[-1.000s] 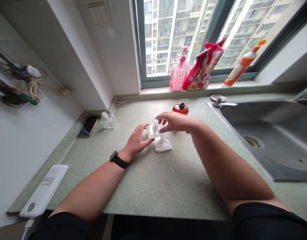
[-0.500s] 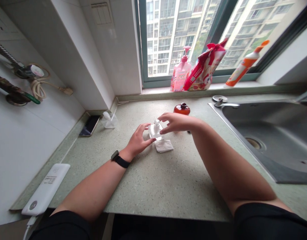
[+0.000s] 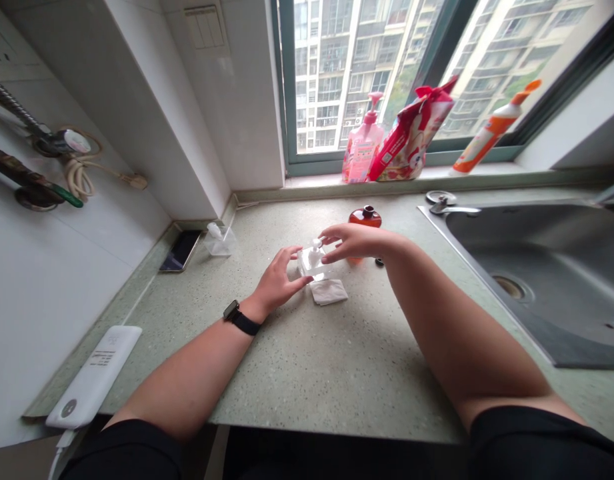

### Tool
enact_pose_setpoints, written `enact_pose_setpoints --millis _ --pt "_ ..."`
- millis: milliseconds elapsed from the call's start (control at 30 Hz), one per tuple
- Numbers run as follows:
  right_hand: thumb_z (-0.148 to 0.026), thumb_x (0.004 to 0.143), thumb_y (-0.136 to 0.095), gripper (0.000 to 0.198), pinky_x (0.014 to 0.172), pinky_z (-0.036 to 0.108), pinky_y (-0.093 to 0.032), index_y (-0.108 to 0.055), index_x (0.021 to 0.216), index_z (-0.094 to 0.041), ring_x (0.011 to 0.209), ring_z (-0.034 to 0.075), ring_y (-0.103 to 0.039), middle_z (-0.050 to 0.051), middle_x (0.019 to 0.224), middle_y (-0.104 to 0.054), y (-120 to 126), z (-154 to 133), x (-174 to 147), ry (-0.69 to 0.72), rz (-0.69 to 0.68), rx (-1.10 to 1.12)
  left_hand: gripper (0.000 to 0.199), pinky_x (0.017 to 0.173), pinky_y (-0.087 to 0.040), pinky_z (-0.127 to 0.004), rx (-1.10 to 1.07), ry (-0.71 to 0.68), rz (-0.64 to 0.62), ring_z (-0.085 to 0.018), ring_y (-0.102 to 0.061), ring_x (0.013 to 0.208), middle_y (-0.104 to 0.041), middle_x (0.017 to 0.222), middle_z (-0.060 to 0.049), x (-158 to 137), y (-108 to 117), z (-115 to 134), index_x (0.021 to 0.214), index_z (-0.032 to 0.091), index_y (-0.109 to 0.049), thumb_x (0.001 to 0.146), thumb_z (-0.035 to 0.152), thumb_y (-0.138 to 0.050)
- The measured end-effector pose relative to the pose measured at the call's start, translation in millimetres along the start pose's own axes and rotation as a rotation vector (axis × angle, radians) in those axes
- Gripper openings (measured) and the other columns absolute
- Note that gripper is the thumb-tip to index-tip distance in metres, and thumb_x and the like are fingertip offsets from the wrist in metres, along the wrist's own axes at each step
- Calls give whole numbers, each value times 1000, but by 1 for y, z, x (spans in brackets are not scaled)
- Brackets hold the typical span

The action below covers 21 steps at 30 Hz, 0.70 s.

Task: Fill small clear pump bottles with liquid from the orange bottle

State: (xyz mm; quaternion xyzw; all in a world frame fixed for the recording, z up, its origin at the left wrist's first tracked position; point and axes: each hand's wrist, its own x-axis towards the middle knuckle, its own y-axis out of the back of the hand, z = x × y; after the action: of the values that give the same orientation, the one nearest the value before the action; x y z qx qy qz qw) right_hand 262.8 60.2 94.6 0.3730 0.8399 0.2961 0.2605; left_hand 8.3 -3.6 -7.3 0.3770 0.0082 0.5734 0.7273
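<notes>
A clear, square-shouldered pump bottle (image 3: 311, 265) stands on the counter with a white pump head (image 3: 316, 245) on its neck. My left hand (image 3: 281, 283) is wrapped about its left side, thumb at the near edge and fingers behind. Just right of the pump, my right hand (image 3: 347, 241) has its thumb and fingers parted, the tips close beside the pump head; whether they touch it I cannot tell. A folded white tissue (image 3: 329, 291) lies against the near side of the bottle. Behind my right hand is an amber bottle (image 3: 365, 217) without a cap, partly hidden.
A small black cap (image 3: 379, 262) lies by my right wrist. Further left are a clear container with a white pump (image 3: 219, 240), a phone (image 3: 181, 251) and a white power bank (image 3: 95, 377). A steel sink (image 3: 537, 267) is at right. A pink pump bottle (image 3: 361, 150) stands on the sill.
My right hand's fingertips have shifted slightly right, and the pump head shows more clearly. The black cap is more visible by the wrist. My left hand stays around the bottle.
</notes>
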Motion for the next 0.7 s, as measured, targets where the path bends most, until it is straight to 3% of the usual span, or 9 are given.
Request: enact_pose_setpoints --millis 100,267,467,600,700 --pt "-45 77 -88 44 110 41 -58 -79 114 -24 129 31 -73 11 131 -80 2 5 1 -13 3 36 66 112 -56 -52 -2 0 -3 -32 -70 127 -64 145 -14 0 0 0 148 26 -56 92 45 -86" --pt "-45 72 -91 69 111 39 -57 -72 136 -27 139 31 -67 10 143 -75 -2 4 2 12 -38 117 67 112 -57 -52 2 -13 -1 -32 -70 127 -64 145 -14 -1 0 -1 149 25 -55 93 45 -85" --pt "-57 70 -90 51 114 45 -55 -83 109 -26 135 37 -68 10 128 -80 0 8 3 -20 -27 10 68 110 -58 -51 11 -29 6 -31 -71 126 -63 145 -14 0 -1 -5 149 25 -54 92 42 -86" --pt "-50 70 -91 68 114 43 -56 -76 133 -30 139 35 -66 8 142 -76 -1 5 1 26 -13 69 66 112 -57 -52 14 -48 18 -31 -71 126 -64 143 -13 0 -2 -4 148 25 -54 93 42 -86" --pt "-50 70 -92 63 112 43 -57 -80 128 -30 134 35 -69 7 138 -78 -3 6 2 37 3 14 67 112 -57 -52 17 -48 17 -31 -71 127 -64 145 -13 -1 -1 -4 149 25 -54 92 41 -86"
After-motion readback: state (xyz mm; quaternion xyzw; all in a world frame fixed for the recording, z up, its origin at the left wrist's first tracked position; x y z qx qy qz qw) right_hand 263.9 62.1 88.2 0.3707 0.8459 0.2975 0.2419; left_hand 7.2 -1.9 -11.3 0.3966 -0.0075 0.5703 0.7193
